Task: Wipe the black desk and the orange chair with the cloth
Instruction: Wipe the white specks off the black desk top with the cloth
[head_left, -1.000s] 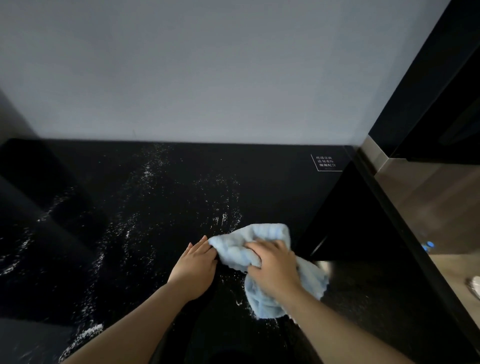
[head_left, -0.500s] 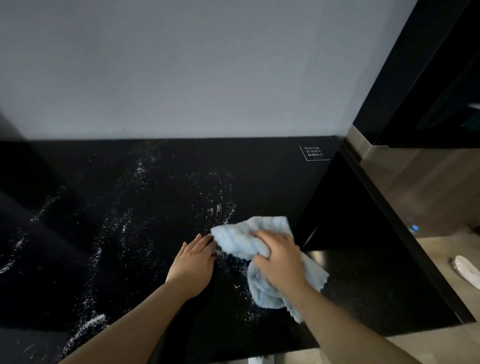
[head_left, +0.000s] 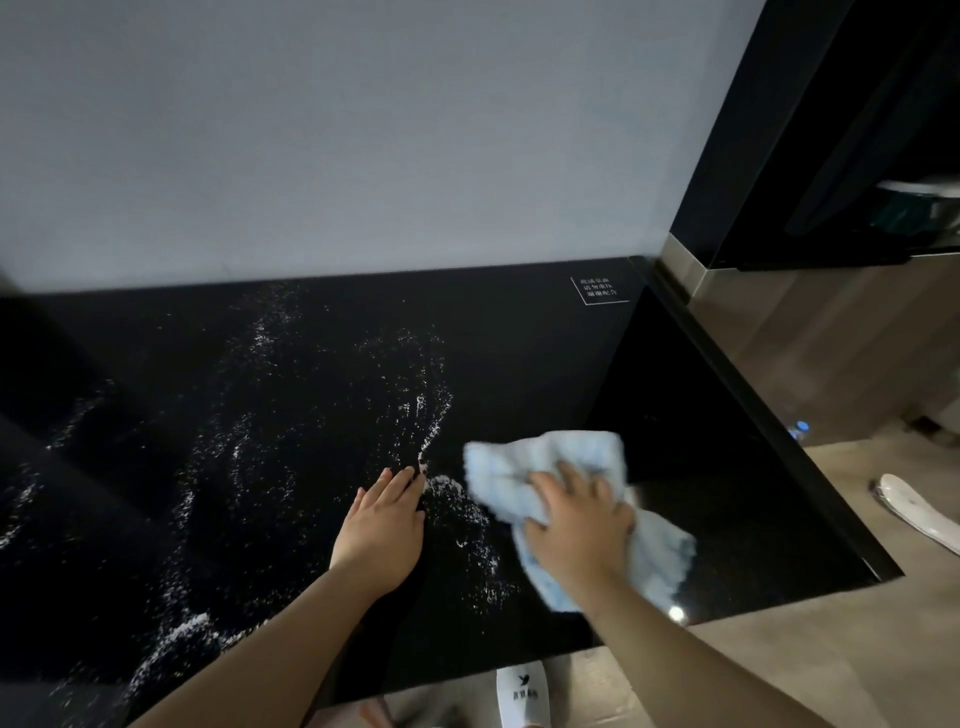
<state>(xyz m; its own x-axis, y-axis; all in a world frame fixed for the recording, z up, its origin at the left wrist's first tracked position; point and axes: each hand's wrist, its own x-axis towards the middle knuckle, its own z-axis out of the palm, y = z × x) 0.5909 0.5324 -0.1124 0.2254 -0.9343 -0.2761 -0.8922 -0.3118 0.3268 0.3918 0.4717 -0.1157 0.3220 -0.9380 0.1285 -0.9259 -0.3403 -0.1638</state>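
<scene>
Cloth (head_left: 524, 470) half-hidden — under right hand (head_left: 576, 530)

Dim, soft light leaves the glossy black tabletop (head_left: 519, 364) in broad shadows with one small glare spot near its front edge, while wide-angle distortion bends the edges.

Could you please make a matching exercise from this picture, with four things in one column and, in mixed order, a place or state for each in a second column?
Things:
1. cloth
2. left hand
3. white powder
4. small printed label

Places or states:
A. near the desk's far right corner
B. lies flat on the black desk, holding nothing
C. light blue, bunched under the right hand
D. scattered in streaks over the desk top

Pairs: 1-C, 2-B, 3-D, 4-A
</scene>
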